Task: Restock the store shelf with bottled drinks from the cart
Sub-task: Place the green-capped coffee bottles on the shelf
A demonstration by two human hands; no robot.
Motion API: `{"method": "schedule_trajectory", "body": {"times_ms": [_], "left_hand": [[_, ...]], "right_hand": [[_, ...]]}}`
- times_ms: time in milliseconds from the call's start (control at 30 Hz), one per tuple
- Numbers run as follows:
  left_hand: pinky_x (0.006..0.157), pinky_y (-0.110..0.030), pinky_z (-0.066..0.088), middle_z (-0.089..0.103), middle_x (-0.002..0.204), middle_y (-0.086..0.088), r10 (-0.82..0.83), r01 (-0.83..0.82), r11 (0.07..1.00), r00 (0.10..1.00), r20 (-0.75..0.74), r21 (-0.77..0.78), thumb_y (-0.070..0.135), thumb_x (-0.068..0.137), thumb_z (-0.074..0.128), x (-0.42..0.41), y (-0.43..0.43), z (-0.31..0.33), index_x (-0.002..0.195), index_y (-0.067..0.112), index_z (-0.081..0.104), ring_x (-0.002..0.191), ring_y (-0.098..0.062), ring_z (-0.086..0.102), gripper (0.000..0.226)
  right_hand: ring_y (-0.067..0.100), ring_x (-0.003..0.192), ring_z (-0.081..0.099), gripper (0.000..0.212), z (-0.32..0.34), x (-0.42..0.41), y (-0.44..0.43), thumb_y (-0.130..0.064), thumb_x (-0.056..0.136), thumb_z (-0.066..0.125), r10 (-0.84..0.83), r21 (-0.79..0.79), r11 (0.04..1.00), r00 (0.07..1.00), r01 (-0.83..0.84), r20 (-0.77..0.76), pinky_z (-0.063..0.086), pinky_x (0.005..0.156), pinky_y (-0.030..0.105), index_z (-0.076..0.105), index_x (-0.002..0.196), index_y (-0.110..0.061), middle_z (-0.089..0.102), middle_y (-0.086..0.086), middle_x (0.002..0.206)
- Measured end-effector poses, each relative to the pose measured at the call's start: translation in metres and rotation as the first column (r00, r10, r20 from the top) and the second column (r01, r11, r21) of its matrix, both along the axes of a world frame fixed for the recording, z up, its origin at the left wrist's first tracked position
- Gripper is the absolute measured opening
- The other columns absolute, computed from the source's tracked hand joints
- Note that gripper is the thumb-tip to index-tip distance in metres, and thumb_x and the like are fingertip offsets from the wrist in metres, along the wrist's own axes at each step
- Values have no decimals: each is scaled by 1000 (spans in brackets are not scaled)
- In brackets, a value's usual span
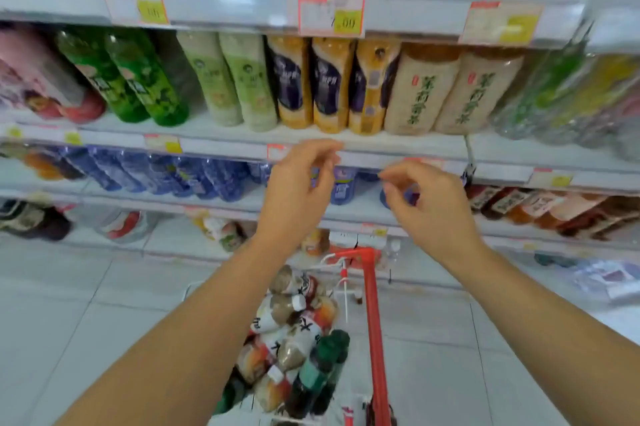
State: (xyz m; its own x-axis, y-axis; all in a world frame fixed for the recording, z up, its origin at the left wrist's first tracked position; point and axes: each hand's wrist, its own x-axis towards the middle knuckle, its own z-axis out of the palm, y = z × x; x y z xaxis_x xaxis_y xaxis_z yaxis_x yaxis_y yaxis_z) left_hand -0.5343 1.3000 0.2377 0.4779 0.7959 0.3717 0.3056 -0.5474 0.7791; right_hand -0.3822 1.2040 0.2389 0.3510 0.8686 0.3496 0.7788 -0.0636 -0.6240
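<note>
Both bare forearms reach up from the bottom edge toward the shelving, and neither holds anything. On the left, the left hand [298,180] is raised in front of the white shelf edge [221,145], fingers loosely curled, thumb and forefinger close together but closed on nothing. Right of it, the right hand [429,204] hangs slightly lower in much the same pose, fingertips bent inward, palm empty. The two hands are near each other but apart.

Below and between the forearms stands the white wire cart with a red handle bar [372,304], piled with plastic drink bottles lying on their sides [294,332]: brown-and-white labelled ones, some with white caps, and a dark green bottle [322,366] at the right of the heap.

Behind the hands, the shelf at hand height carries upright bottles, from left to right: pink-labelled bottles [31,79], bright green bottles [138,79], pale green bottles [235,83], orange bottles with dark purple labels [329,86], beige bottles with green lettering [446,90], and blurred clear green and yellow ones at the far right. A price tag reading 7.00 [331,14] hangs on the shelf edge above. Blue-labelled bottles [166,176] fill the shelf below, partly hidden by the hands.
</note>
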Motion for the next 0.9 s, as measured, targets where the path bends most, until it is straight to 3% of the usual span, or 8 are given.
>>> {"method": "schedule_trajectory", "body": {"times_ms": [100,233,367,467,567,700,800,900], "left_hand": [[79,-18,48,65,98,4,-18,-38,968,976,-216,-249,14,93,52,-59,-18,-83,109,18,64,88,-10,61,20],[68,-5,41,65,98,4,-28,-168,882,914,-404,-441,15,94,51,-131,-40,-166,109,18,63,87,-10,60,20],[78,-27,47,62,111,-4,-80,-251,832,828,-554,-495,18,93,49,-175,-50,-223,117,20,60,93,-21,60,27],[89,-44,48,54,123,-7,-195,-205,829,765,-614,-520,34,86,44,-190,-55,-250,123,24,55,107,-29,55,39],[100,-43,41,41,138,-8,-275,-159,835,708,-650,-527,20,88,53,-197,-65,-269,132,18,49,124,-27,44,44],[103,-39,40,33,143,-3,-263,-141,849,723,-639,-509,20,90,55,-198,-68,-276,134,18,46,126,-23,42,46],[100,-39,42,42,138,-2,-236,-99,888,740,-630,-449,18,88,56,-192,-75,-268,132,20,49,121,-23,47,45],[103,-40,39,49,133,6,-373,141,898,747,-551,-417,30,85,57,-172,-97,-259,131,29,49,119,-18,48,47]], "right_hand": [[10,74,62,18,-82,-50,-13,-12,80,61,37,-278,958,994,-65,-108,54,76,35,69,94,-20,69,-7,83],[19,94,65,22,-161,-95,-24,-17,87,57,11,-624,767,977,-146,-214,50,85,30,66,108,-18,70,1,101],[25,114,55,49,-225,-114,-39,-46,81,63,-46,-839,521,976,-159,-214,48,92,37,55,123,-22,55,5,129],[26,121,45,75,-252,-120,-55,-69,62,64,-9,-899,402,982,-170,-190,42,99,39,52,124,-29,49,3,131],[24,126,36,88,-259,-116,-63,-76,48,65,87,-887,383,966,-257,-243,37,103,38,49,122,-33,44,-3,135],[20,117,34,68,-253,-106,-62,-58,55,79,198,-872,363,942,-327,-271,36,96,31,50,112,-35,42,-3,126],[13,104,44,57,-251,-111,-62,-51,54,83,137,-827,428,930,-366,-341,39,84,22,50,100,-38,44,-4,111],[7,97,48,56,-252,-117,-73,-45,57,84,44,-775,522,919,-356,-392,36,77,10,50,101,-37,45,-8,105]]}}
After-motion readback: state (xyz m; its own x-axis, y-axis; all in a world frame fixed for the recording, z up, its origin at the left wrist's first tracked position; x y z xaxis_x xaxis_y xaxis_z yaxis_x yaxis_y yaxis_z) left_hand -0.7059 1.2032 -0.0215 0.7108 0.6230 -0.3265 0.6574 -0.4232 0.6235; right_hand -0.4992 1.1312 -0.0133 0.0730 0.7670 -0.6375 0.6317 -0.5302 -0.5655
